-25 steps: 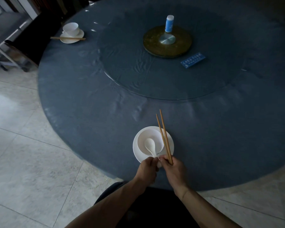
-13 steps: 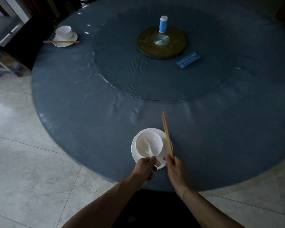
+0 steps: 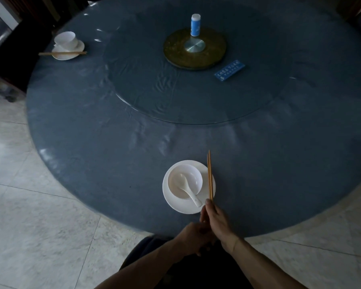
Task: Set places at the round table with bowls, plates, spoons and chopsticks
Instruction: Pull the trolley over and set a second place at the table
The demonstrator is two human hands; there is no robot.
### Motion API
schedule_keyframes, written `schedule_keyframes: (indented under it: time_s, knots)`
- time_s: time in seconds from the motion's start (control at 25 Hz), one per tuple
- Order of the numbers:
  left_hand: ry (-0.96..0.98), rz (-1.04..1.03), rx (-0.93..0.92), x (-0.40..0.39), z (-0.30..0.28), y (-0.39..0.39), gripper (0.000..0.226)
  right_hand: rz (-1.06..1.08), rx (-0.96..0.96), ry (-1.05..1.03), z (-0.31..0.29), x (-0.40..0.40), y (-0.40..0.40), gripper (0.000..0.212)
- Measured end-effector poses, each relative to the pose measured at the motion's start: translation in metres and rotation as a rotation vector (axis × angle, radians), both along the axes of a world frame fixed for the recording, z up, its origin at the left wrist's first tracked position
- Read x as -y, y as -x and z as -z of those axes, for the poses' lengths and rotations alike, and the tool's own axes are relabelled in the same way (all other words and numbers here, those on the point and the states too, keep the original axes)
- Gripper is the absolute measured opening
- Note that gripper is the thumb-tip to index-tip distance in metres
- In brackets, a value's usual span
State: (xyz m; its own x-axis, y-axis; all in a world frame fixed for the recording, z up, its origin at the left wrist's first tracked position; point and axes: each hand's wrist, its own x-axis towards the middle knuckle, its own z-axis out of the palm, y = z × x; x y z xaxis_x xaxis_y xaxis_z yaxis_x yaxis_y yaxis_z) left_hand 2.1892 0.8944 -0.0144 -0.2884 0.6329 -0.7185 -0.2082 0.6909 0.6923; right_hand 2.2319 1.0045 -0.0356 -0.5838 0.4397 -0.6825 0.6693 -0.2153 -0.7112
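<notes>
A white plate (image 3: 176, 205) lies near the front edge of the round dark table (image 3: 92, 126). On it stands a white bowl (image 3: 193, 174) with a white spoon (image 3: 189, 190) resting inside, handle over the rim. A pair of wooden chopsticks (image 3: 210, 176) lies along the plate's right side, and my right hand (image 3: 217, 221) holds their near ends. My left hand (image 3: 193, 236) is just behind and below it, at the table edge, fingers curled at the chopstick ends; I cannot tell whether it grips them. A second set place (image 3: 68, 45) sits at the far left.
A glass turntable (image 3: 133, 84) covers the table's middle, with a brown round base (image 3: 215, 57), a blue-and-white bottle (image 3: 195, 25) and a blue card (image 3: 229, 70) on it. Dark chairs stand at the far left. Pale floor tiles (image 3: 29, 215) surround the table.
My left hand has let go of the spoon and drawn back to the table edge. My right hand has laid the chopsticks parallel along the plate's right side.
</notes>
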Motion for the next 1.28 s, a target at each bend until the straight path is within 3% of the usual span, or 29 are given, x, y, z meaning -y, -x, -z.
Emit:
schedule_keyframes:
  time_s: [0.2,0.64,0.92,1.28]
  knots:
    - [0.064,-0.167,0.031,0.004,0.008,-0.002,0.023,-0.079,0.035,0.000,0.009,-0.003,-0.007,0.035]
    - [0.144,-0.315,0.086,0.003,0.023,0.014,0.012,-0.154,0.047,-0.131,0.021,-0.010,-0.029,0.005]
    - [0.133,-0.278,0.034,0.005,0.026,0.014,0.012,-0.128,0.008,-0.127,0.021,-0.010,-0.028,0.019]
    - [0.148,-0.258,-0.017,0.007,0.022,0.015,0.020,-0.118,0.009,-0.103,0.025,-0.010,-0.025,0.015]
